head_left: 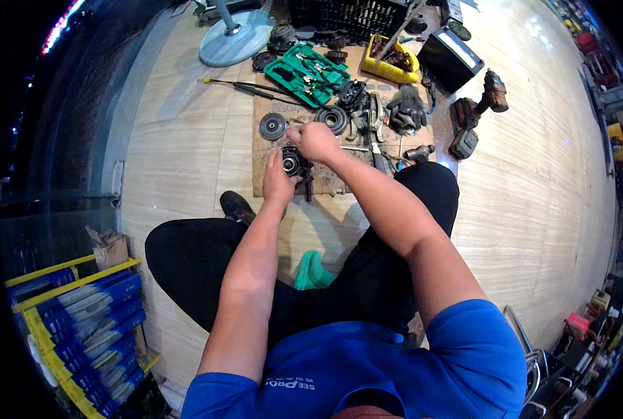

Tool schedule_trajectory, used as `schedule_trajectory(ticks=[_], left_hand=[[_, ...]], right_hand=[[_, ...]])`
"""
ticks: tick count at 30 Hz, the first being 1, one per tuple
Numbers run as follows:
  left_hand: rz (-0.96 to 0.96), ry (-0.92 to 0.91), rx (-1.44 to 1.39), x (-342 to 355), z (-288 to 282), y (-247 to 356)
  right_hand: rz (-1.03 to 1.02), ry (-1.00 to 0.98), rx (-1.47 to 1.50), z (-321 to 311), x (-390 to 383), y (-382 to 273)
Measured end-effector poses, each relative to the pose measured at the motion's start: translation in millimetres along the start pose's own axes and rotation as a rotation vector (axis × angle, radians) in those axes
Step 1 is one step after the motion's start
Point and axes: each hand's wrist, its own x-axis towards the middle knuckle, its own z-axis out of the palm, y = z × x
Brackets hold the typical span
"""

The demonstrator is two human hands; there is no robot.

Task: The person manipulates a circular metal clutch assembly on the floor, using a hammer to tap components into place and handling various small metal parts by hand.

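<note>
One dark round part (292, 165) lies on cardboard (259, 159), its left edge hidden by the left hand (278, 183), which grips it. The right hand (317, 142) curls just beyond; whether it holds anything is too small to tell.

The floor (528, 202) is pale, with a streaked finish. On it lies a cardboard sheet (262, 178), brown and stained. The sheet carries a pulley (273, 126) at left and a darker ring (333, 119) near the middle. A green case (308, 75), open, and a yellow tray (391, 61) occupy its far portion. Dark gloves (407, 109) and a hammer (419, 153) lie toward the right. A black part (292, 163) is at the near edge; its seating is partly hidden. Right of the sheet, a power driver (494, 92) lies on the floor; a round base (236, 38) stands at far left.
</note>
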Motion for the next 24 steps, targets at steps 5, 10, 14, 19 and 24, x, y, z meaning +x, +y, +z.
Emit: schedule_trajectory(ticks=[5, 10, 14, 19, 24], left_hand=[[-0.008, 0.016, -0.006, -0.1, -6.6, 1.5], [-0.016, 0.021, 0.005, -4.1, -4.1, -0.7], [-0.005, 0.027, 0.0, -2.8, -2.0, 0.2], [-0.015, 0.027, 0.042, -1.8, -1.9, -2.4], [0.02, 0.017, 0.01, 0.8, -1.6, 5.6]], right_hand=[[0.009, 0.016, 0.362, 12.2, 12.2, 16.6], [-0.461, -0.154, 0.041, -7.0, 0.7, 18.7], [-0.329, -0.139, -0.328, -9.1, -2.9, 12.8], [-0.156, 0.039, -0.302, 7.4, -17.0, -6.4], [-0.201, 0.05, 0.107, 18.4, 7.5, 27.2]])
